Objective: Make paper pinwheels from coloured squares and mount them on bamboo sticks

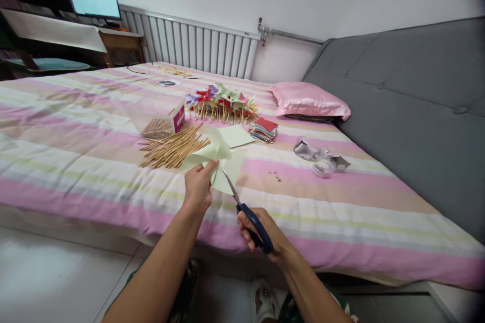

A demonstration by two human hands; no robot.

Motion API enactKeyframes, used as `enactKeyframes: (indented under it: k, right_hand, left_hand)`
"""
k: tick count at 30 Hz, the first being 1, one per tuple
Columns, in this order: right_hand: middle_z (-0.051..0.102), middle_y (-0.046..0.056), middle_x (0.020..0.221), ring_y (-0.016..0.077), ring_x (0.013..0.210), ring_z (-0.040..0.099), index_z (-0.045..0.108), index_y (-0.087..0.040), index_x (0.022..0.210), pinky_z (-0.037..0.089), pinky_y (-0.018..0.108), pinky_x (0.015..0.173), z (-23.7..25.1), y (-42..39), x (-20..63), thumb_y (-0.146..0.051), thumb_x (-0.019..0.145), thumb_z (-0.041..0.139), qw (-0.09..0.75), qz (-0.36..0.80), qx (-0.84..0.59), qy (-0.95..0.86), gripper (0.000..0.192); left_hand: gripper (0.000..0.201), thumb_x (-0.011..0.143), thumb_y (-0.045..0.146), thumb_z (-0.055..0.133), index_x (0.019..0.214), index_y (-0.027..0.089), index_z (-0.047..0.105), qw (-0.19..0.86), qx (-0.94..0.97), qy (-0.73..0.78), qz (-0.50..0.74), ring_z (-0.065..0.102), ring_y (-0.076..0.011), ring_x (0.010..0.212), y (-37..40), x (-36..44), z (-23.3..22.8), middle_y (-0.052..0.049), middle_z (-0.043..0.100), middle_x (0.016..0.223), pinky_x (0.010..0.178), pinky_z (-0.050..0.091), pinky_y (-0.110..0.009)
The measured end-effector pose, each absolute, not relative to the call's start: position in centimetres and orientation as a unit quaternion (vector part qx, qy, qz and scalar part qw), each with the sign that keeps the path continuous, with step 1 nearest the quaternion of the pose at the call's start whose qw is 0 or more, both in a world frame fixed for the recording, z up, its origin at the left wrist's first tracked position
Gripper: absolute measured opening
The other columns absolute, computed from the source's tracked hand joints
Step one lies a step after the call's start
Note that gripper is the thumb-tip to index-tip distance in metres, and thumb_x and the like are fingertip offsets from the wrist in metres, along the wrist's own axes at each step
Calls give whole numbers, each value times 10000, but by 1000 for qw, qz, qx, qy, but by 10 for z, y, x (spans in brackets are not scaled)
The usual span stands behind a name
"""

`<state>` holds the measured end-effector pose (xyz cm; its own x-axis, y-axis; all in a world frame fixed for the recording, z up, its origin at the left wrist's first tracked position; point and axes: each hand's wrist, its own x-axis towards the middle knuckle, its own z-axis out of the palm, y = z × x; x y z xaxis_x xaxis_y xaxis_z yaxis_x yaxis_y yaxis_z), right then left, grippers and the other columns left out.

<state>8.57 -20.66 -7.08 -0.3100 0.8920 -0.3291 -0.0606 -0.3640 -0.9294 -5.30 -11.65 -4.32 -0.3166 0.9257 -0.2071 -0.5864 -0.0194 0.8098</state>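
My left hand [197, 187] pinches a pale green paper square [217, 159], partly folded and cut, held up over the bed's front edge. My right hand [261, 229] grips blue-handled scissors [242, 207], whose blades reach into the paper's lower edge. Behind the paper lies a loose pile of wooden sticks [172, 149] and another pale green sheet [235, 136]. Further back is a heap of finished paper pinwheels [222, 102] on sticks, and a stack of coloured paper squares [264, 129].
A striped pink bedsheet [76, 131] covers the bed. On it are a clear box of sticks [163, 123], a clear plastic bag and small jar [320, 159], tiny pins [275, 175] and a pink pillow [308, 101]. A grey headboard [417, 111] stands on the right, a radiator [197, 45] behind.
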Motion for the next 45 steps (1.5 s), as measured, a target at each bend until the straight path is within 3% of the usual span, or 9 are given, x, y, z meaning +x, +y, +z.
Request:
enactKeyframes:
  k: [37,42,45]
  right_hand:
    - [472,-57,418,41,291,395,480,-160,581,239,144,287,-73,-208,85,-593,708,606,341,664,-472,-470,469]
    - [418,-76,440,53,326,374,471,-179,590,248,166,314,-70,-204,107,-547,660,663,309,593,-513,-538,421]
    - [513,-27,507,121,427,498,531,-184,631,343,218,401,-70,-194,137,-564,679,623,355,405,-642,-546,394]
  left_hand:
    - [186,498,125,759,652,105,657,538,198,422,702,623,-133,614,-114,-55,-45,-13,673,634,611,493,-233]
    - [176,522,106,734,674,122,648,522,185,428,714,632,-128,609,-109,-65,-43,2,677,636,613,505,-227]
    - [198,531,95,723,713,126,653,522,182,433,712,630,-130,581,-108,-68,-41,5,682,638,600,511,-234]
